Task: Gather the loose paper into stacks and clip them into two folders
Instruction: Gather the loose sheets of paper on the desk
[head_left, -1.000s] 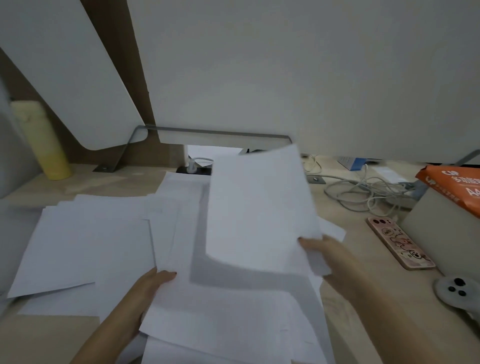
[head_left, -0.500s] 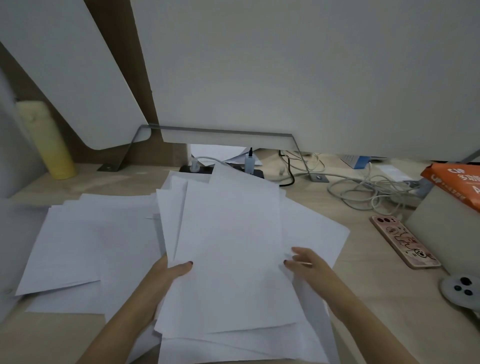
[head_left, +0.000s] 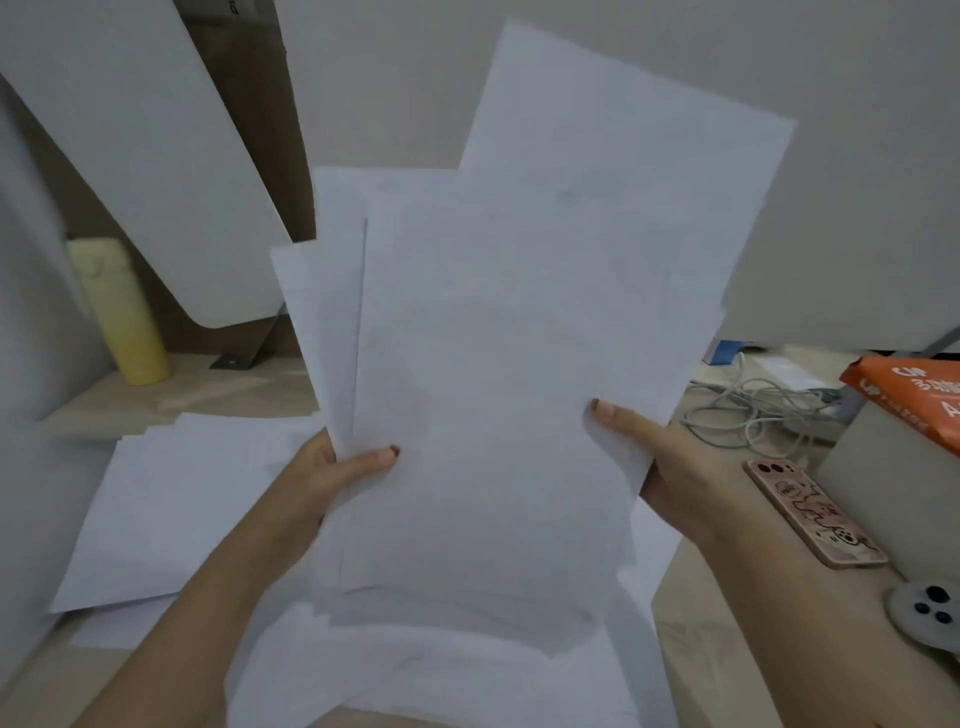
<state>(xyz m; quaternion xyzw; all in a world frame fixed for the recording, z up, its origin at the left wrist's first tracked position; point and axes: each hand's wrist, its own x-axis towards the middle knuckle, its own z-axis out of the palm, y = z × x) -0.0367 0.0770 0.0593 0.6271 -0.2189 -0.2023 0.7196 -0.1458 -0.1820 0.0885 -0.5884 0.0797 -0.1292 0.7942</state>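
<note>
White blank sheets (head_left: 519, 374) are standing as an uneven, fanned bundle above the table's (head_left: 727, 639) near edge. The left hand (head_left: 332, 478) is pinching their left edge, the right hand (head_left: 662, 467) their right edge, thumbs in front. Half a second earlier they were lying flat on the table.

Paper sheets (head_left: 493, 389) I hold: thin, matt white, smooth. Desk (head_left: 727, 649): pale wood grain, matt. Phone case (head_left: 815, 514): glossy plastic. Bottle (head_left: 124, 317): matt yellow.

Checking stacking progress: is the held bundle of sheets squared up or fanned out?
Fanned out. The held sheets show offset edges at top and left; left hand and right hand grip the sides.
</note>
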